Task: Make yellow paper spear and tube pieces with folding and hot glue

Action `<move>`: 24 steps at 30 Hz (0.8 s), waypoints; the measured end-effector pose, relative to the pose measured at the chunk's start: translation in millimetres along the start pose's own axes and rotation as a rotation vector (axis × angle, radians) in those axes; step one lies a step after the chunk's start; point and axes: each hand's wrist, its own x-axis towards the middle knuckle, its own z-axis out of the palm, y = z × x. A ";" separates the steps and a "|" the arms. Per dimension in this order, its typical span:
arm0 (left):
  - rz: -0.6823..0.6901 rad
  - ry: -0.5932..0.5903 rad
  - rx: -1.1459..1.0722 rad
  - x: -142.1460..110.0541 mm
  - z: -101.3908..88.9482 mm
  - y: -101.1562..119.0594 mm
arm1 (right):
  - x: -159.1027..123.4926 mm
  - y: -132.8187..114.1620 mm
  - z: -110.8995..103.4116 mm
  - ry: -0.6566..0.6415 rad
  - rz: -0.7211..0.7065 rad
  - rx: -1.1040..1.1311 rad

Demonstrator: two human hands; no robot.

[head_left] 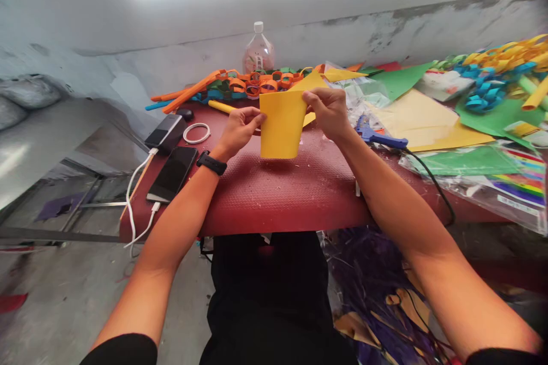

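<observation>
A piece of yellow paper (281, 125) is held up above the front middle of the red table, its face toward me. My left hand (240, 132) pinches its left edge between thumb and fingers. On the upper right edge, my right hand (329, 109) grips the same paper near the corner. A rolled yellow paper tube (221, 106) lies on the table just beyond my left hand. Behind the held sheet, more yellow paper sticks up, and I cannot tell whether it is joined to it.
Paper chains (263, 84) and a plastic bottle (258, 52) stand at the back. To the left are a black phone (172, 175), a power bank (165, 132) and a white ring (197, 133). A blue glue gun (379, 136), coloured sheets (428, 120) and more chains (486, 94) occupy the right.
</observation>
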 end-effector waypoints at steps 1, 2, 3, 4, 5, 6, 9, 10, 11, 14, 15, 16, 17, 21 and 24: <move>0.006 -0.004 0.001 0.4 -0.5 -0.6 | -0.1 -0.6 0.3 0.002 0.005 0.016; 0.008 -0.005 -0.001 0.8 -1.0 -1.2 | -0.1 -1.2 0.4 -0.007 0.013 0.032; 0.007 -0.002 -0.003 1.1 -1.6 -1.6 | -0.1 -1.7 0.5 -0.026 0.022 0.042; 0.004 0.003 -0.005 1.4 -2.1 -1.9 | -0.1 -2.0 0.3 -0.051 0.031 0.044; 0.002 0.010 -0.005 1.6 -2.6 -2.1 | -0.1 -2.2 0.0 -0.077 0.038 0.040; 0.002 0.016 -0.002 1.7 -3.1 -2.2 | -0.2 -2.2 -0.5 -0.097 0.044 0.031; 0.005 0.028 0.008 1.4 -4.1 -1.6 | -0.7 -1.1 -2.3 -0.141 0.075 0.024; 0.004 0.034 0.007 1.2 -4.3 -1.2 | -1.0 -0.7 -2.9 -0.166 0.095 0.031; 0.000 0.043 0.005 1.0 -4.4 -0.8 | -1.3 -0.2 -3.4 -0.195 0.117 0.037; -0.017 0.079 0.003 0.8 -4.5 0.3 | -2.7 0.1 -4.4 -0.247 0.175 0.051; -0.023 0.089 0.000 1.0 -4.5 0.6 | -3.2 -0.3 -4.6 -0.253 0.195 0.058; -0.030 0.097 -0.005 1.2 -4.6 0.8 | -3.7 -0.9 -4.7 -0.264 0.219 0.069; -0.035 0.103 -0.011 1.4 -4.7 0.9 | -4.3 -1.7 -4.8 -0.283 0.247 0.084; -0.040 0.120 -0.020 2.4 -4.5 1.5 | -5.9 -4.3 -4.8 -0.322 0.314 0.124; -0.038 0.142 -0.027 2.8 -3.8 2.6 | -6.6 -4.0 -4.6 -0.327 0.346 0.132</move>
